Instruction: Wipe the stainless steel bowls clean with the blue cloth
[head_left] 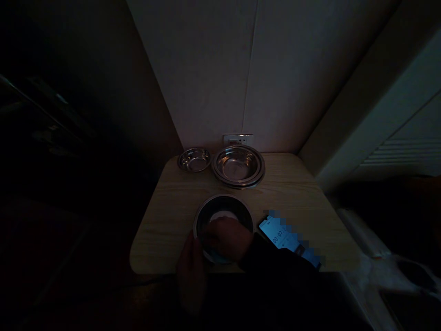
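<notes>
A metal bowl [223,198] sits near the front of the small table, with something pale at its bottom that I cannot make out in the dim light. My left hand [191,264] is closed on the bowl's left front rim, thumb up at the edge. Inside the bowl is my right hand [229,236], its fingers curled down toward the left wall. Whatever those fingers hold or press, if anything, is hidden behind the hand. A dark sleeve [267,257] covers the right wrist.
Stacked steel bowls [237,169] stand at the back of the wooden table [292,188], with a smaller steel bowl [195,161] left of them. A lit phone [287,239] showing a timer lies to the right. Behind the table is a wall with a socket [238,139].
</notes>
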The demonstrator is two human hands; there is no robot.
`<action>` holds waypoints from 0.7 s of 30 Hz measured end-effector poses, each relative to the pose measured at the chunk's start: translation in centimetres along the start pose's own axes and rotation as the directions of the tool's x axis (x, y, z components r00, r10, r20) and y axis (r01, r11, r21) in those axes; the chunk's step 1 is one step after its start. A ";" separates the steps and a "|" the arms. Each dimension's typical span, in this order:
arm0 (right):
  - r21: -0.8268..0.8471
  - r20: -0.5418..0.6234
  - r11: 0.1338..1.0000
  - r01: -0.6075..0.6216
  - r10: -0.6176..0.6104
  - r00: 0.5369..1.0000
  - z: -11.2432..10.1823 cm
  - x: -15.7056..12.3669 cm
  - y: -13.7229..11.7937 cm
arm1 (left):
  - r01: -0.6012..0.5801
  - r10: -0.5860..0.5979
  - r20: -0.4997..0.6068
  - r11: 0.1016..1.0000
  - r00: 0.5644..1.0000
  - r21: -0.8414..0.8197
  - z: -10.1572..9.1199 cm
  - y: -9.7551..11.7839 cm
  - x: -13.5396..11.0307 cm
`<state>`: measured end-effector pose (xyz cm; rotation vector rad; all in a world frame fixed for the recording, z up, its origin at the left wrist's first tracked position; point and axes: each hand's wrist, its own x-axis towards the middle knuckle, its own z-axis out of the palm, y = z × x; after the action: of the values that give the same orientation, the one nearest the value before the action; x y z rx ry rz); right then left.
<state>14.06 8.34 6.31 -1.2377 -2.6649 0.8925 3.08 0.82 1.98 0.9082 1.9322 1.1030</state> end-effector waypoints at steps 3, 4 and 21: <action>0.019 0.076 0.991 0.131 -0.132 0.988 -0.4 -0.7 0.5 | -0.074 0.074 0.069 0.997 0.995 -0.003 -0.2 0.2 0.8; 0.032 0.042 0.993 0.116 -0.117 0.992 -0.4 -0.7 0.6 | -0.090 0.090 0.074 0.996 0.993 -0.003 -0.3 0.3 1.1; 0.055 -0.222 0.990 -0.129 0.138 0.965 1.5 0.5 -0.2 | -0.178 0.193 0.202 0.980 0.960 -0.087 -0.5 1.7 5.2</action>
<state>13.16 7.84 5.08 -1.4293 -2.4008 0.7644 0.44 5.62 2.48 1.1389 1.6542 1.1232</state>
